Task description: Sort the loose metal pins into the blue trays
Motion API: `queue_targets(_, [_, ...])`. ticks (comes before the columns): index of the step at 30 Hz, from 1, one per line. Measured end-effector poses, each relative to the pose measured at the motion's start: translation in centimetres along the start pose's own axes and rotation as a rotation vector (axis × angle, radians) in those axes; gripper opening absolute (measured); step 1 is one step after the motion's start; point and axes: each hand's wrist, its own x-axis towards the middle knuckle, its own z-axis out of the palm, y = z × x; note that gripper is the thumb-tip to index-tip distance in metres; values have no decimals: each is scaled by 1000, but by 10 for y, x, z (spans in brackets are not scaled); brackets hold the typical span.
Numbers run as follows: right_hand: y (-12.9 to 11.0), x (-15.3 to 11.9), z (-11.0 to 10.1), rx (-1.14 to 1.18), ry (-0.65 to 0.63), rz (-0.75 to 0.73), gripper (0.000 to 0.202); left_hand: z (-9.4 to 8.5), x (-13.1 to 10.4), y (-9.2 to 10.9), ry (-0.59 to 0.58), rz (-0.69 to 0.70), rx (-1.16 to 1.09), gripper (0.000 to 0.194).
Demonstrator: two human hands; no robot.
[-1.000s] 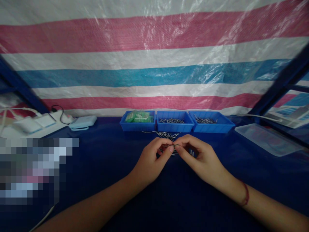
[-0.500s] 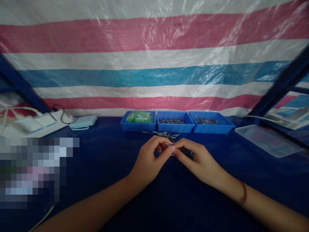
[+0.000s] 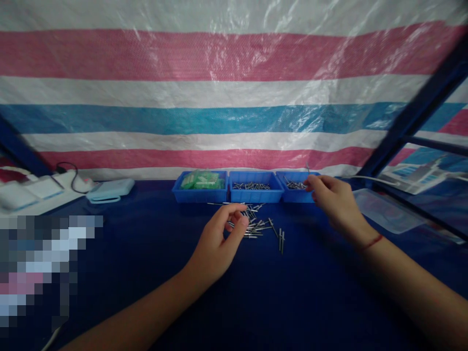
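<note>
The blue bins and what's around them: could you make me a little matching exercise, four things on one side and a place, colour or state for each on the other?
Things
1. Leftmost bin
2. Loose metal pins
3. Right hand
4. Flat rounded object

Places, colours, states
A. Raised beside the rightmost bin, with a red band on its wrist
B. Pale blue, near the white power strip
C. Contains green packets
D. Scattered on the dark blue tabletop beside the left hand

Right pairs: 1-C, 2-D, 3-A, 4-B
</note>
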Motion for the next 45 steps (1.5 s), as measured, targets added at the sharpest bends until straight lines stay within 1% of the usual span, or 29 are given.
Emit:
queue_targets(2, [8, 9, -2, 23, -3, 93, 27, -1, 0, 0, -20, 8, 32, 21])
queue_targets(3, [9, 10, -1, 31, -18, 113, 29, -2, 0, 0, -36, 24, 55, 20])
queue_targets(5, [7, 6, 1, 33, -54, 125, 32, -2, 0, -2, -86, 80, 116, 17])
queue_targets(7, [1, -2, 4, 27, -101, 101, 34, -3, 1, -3, -152, 144, 222, 16])
queue_targets(9, [-7, -13, 7, -21, -171, 6, 36, -3, 1, -6, -217, 185, 373, 16])
queue_targets(11, [-14, -23, 9, -104, -254, -131, 36, -4, 1, -8, -258, 201, 520, 16])
queue_targets(14, [-23, -39, 13, -208, -366, -290, 36, -5, 1, -10, -300, 216, 652, 18])
queue_targets(18, [-31, -59, 18, -270, -465, -405, 35, -5, 3, -7, -336, 217, 739, 17])
queue_targets(22, [-33, -69, 23, -305, -523, -452, 30, -3, 4, -5, -342, 207, 770, 15])
queue_targets(27, [-27, -76, 29, -263, -563, -448, 31, -1, 3, -5, -326, 232, 821, 14])
queue_targets(30, [-24, -78, 32, -201, -568, -432, 31, -1, 3, -7, -283, 215, 808, 15])
queue_targets(34, [-20, -77, 33, -18, -486, -379, 15, -1, 3, -9, -132, 148, 649, 16])
queue_targets(36, [-18, -77, 35, 91, -456, -324, 16, -1, 4, -10, -59, 129, 525, 15])
queue_targets(38, [-19, -77, 37, 173, -482, -256, 19, 1, 4, -10, -8, 121, 417, 14])
queue_targets(40, [-21, -79, 38, 237, -543, -206, 21, 2, 3, -9, 23, 118, 340, 13])
queue_targets(42, [-23, -82, 39, 289, -581, -196, 20, 4, 2, -9, 34, 115, 293, 12])
queue_targets(45, [-26, -84, 38, 334, -572, -214, 16, 5, 1, -8, 23, 116, 254, 12])
